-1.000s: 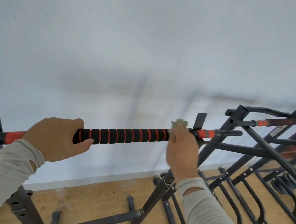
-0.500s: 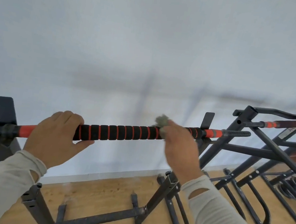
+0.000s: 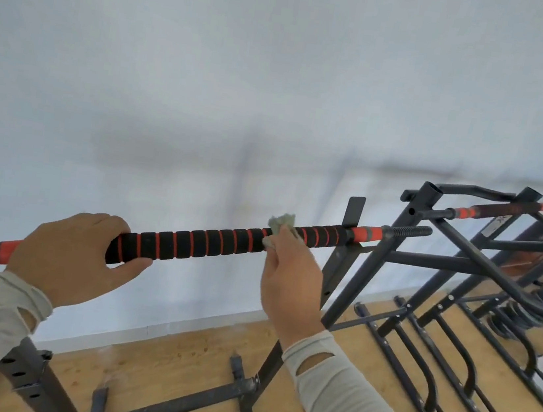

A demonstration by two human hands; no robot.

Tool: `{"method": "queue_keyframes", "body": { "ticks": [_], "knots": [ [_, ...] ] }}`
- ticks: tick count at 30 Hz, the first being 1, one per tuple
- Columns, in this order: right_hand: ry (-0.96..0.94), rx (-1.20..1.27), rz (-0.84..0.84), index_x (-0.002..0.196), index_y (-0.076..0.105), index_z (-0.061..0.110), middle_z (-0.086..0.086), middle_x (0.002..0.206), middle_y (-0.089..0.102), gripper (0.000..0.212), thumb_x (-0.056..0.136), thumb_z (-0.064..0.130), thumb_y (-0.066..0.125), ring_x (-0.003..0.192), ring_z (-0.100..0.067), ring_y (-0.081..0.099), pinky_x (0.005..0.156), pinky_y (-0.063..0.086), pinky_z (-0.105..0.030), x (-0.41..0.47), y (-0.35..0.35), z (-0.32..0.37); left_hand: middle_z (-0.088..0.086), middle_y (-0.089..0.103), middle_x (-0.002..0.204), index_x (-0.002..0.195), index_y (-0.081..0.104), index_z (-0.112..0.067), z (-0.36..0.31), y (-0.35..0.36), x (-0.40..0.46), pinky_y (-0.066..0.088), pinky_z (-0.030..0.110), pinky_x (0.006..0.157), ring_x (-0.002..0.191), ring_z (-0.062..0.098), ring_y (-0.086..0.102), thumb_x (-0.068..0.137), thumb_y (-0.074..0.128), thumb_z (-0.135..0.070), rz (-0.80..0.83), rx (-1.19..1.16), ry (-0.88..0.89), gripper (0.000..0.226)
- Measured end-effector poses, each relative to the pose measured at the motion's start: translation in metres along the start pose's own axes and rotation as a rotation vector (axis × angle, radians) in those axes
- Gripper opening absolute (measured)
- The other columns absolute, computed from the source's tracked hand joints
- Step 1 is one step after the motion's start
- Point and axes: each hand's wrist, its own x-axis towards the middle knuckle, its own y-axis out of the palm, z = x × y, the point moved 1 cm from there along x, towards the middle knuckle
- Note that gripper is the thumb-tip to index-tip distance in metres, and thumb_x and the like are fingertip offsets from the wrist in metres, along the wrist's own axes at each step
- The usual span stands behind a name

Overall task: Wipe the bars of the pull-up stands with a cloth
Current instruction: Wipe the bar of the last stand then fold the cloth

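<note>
A pull-up bar point(image 3: 209, 245) with black foam grips and orange rings runs from lower left to upper right across the view. My left hand point(image 3: 73, 256) is wrapped around it near its left end. My right hand point(image 3: 291, 277) presses a small grey-green cloth point(image 3: 281, 222) against the bar right of its middle; most of the cloth is hidden under my fingers. The bar's threaded right end point(image 3: 410, 230) sticks out past a black bracket point(image 3: 354, 211).
A second pull-up stand point(image 3: 455, 264) with its own orange-and-dark bar point(image 3: 500, 212) stands close on the right. Black frame legs point(image 3: 415, 363) cross the wooden floor point(image 3: 173, 365). A white wall fills the background. Coiled springs point(image 3: 514, 317) lie at the right.
My right hand slid the cloth leftward along the bar and sits at about the same spot as half a second ago. My left hand keeps its grip. The view shifted slightly.
</note>
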Motion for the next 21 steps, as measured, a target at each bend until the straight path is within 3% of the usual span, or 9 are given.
{"method": "queue_keyframes", "body": {
  "ticks": [2,4,7,9,11,13,15,17,21],
  "knots": [
    [-0.137,0.01,0.05,0.117,0.072,0.013,-0.004,0.128,0.072,0.019,0.103,0.015,0.06,0.118,-0.023,0.067,0.106,0.052,-0.038,-0.013,0.01,0.011,-0.021,0.053,0.066,0.078,0.055,-0.038,0.0,0.0,-0.001,0.04,0.025,0.051,0.063,0.007,0.054,0.078,0.057,-0.072,0.002,-0.016,-0.009,0.035],
    [-0.225,-0.02,0.049,0.119,0.074,0.013,-0.003,0.137,0.068,0.021,0.101,0.014,0.063,0.129,-0.021,0.062,0.113,0.039,-0.03,-0.013,0.011,0.005,-0.021,0.054,0.068,0.079,0.055,-0.038,0.0,-0.001,-0.001,0.039,0.026,0.053,0.066,0.007,0.054,0.079,0.055,-0.073,0.024,-0.026,-0.016,0.035],
    [-0.27,-0.115,0.076,0.124,0.072,0.024,0.009,0.141,0.064,0.033,0.099,0.006,0.059,0.122,-0.015,0.065,0.107,0.05,-0.03,0.006,-0.009,-0.009,-0.02,0.054,0.067,0.077,0.052,-0.037,0.003,-0.004,0.001,0.039,0.026,0.053,0.065,0.003,0.052,0.082,0.051,-0.074,0.066,-0.037,-0.003,0.037],
    [-0.14,-0.207,0.12,0.135,0.062,0.035,0.017,0.141,0.061,0.049,0.099,0.004,0.05,0.11,-0.013,0.07,0.094,0.057,-0.031,0.024,-0.026,-0.028,-0.017,0.055,0.067,0.078,0.052,-0.036,0.003,-0.007,0.002,0.043,0.026,0.055,0.064,0.001,0.052,0.083,0.046,-0.077,0.114,-0.036,0.0,0.041],
    [0.111,-0.225,0.125,0.14,0.057,0.034,0.005,0.118,0.074,0.046,0.104,0.011,0.043,0.09,-0.02,0.073,0.081,0.062,-0.038,0.043,-0.041,-0.051,-0.016,0.057,0.072,0.09,0.054,-0.037,0.001,-0.007,0.004,0.048,0.027,0.061,0.067,0.002,0.055,0.084,0.039,-0.079,0.164,-0.028,0.003,0.046],
    [0.211,-0.222,0.106,0.133,0.062,0.022,-0.002,0.096,0.073,0.034,0.107,0.019,0.041,0.079,-0.023,0.069,0.075,0.06,-0.038,0.053,-0.044,-0.055,-0.016,0.059,0.08,0.113,0.049,-0.036,0.0,-0.007,0.006,0.05,0.03,0.066,0.072,0.007,0.058,0.084,0.041,-0.079,0.208,-0.034,-0.021,0.053],
    [0.105,-0.232,0.12,0.12,0.066,0.017,-0.002,0.096,0.073,0.027,0.106,0.017,0.043,0.083,-0.023,0.07,0.078,0.06,-0.038,0.05,-0.032,-0.031,-0.013,0.06,0.088,0.124,0.037,-0.036,0.003,-0.008,0.006,0.05,0.031,0.069,0.076,0.011,0.06,0.082,0.047,-0.08,0.234,-0.046,-0.057,0.062],
    [-0.031,-0.241,0.137,0.102,0.064,0.016,-0.002,0.087,0.07,0.016,0.101,0.01,0.05,0.079,-0.023,0.069,0.074,0.059,-0.038,0.036,-0.014,0.002,-0.009,0.059,0.095,0.123,0.038,-0.031,0.008,-0.003,0.001,0.05,0.033,0.074,0.081,0.016,0.059,0.078,0.06,-0.075,0.165,-0.007,-0.017,0.067],
    [-0.182,-0.195,0.175,0.089,0.055,0.019,0.002,0.069,0.059,0.013,0.095,0.007,0.053,0.063,-0.018,0.058,0.064,0.055,-0.037,0.017,0.021,0.062,-0.002,0.055,0.092,0.103,0.052,-0.019,0.017,0.01,-0.007,0.05,0.034,0.069,0.08,0.02,0.054,0.074,0.082,-0.038,-0.039,-0.04,0.064,0.046]
  ]
}}
